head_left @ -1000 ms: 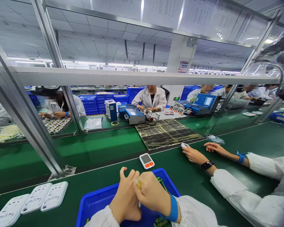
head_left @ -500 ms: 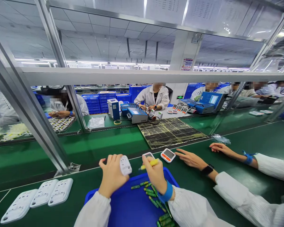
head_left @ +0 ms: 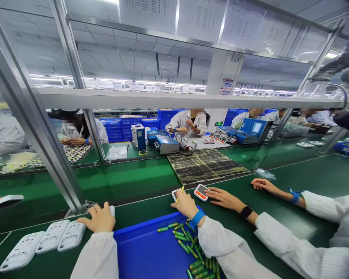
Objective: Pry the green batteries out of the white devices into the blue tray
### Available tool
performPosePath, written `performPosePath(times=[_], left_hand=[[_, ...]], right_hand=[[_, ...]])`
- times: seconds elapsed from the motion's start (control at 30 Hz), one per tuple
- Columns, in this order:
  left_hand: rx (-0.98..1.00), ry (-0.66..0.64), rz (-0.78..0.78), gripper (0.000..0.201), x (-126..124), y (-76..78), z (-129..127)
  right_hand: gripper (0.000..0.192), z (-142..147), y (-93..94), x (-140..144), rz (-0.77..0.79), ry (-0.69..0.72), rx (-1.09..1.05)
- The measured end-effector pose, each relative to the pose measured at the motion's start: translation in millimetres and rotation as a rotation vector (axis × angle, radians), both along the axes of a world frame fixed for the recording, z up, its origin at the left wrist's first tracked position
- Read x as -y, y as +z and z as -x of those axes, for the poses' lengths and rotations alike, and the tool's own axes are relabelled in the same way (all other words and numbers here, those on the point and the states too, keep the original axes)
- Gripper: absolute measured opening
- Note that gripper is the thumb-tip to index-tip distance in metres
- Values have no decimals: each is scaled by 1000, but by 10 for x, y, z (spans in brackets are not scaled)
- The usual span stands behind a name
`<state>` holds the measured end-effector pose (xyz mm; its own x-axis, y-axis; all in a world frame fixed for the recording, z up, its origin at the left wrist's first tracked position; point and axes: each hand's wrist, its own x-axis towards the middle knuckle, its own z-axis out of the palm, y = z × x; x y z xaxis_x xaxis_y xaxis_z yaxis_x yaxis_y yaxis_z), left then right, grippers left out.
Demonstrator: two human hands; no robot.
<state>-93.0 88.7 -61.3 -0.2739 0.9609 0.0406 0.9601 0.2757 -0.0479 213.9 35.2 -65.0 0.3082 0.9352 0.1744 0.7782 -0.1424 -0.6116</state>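
Observation:
My left hand [head_left: 99, 217] is curled over the bench at the tray's left corner. Its fingers close on a white plastic device [head_left: 113, 211], mostly hidden, with only an edge showing. Left of it lies a row of white device housings [head_left: 72, 235], backs up. My right hand [head_left: 186, 203] grips a slim yellow pen-like tool [head_left: 180, 194] above the far side of the blue tray [head_left: 145, 248]. Just behind those fingers sits a white device [head_left: 173, 195], partly covered; contact is unclear. Green batteries [head_left: 196, 265] lie loose in the tray's right part.
To my right, a co-worker's hand [head_left: 225, 199] touches a white device with an orange strip [head_left: 201, 192]; another hand [head_left: 264, 185] rests farther right. A dark gridded mat [head_left: 208, 164] lies ahead. A metal post [head_left: 54, 155] rises at left. Another white device [head_left: 7, 200] enters at the left edge.
My left hand has moved left and down with the white device, toward the row of housings. My right hand has shifted slightly left, tilting the yellow tool upright. The co-worker's hand has reached the orange-striped device.

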Motion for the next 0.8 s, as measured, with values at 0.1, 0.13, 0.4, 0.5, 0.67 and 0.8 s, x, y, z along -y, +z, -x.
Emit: performPosePath(times=[0.1, 0.13, 0.4, 0.5, 0.67, 0.8], left_hand=[[-63, 7, -192, 50, 47, 68, -62], [-70, -42, -259, 51, 78, 108, -125], [430, -905, -425, 77, 496, 375, -800], [545, -1120, -409, 86, 631, 370, -849], [777, -1148, -411, 97, 778, 393, -835], [836, -1115, -348, 97, 795, 370, -836]], right_hand=[[31, -13, -33, -18, -1, 47, -88], [30, -6, -24, -25, -15, 69, -125], [34, 170, 341, 146, -25, 351, -746], [37, 175, 427, 297, 175, 639, -1369], [33, 177, 429, 357, 594, 806, -1670], [34, 224, 435, 318, 577, 785, -1754]])
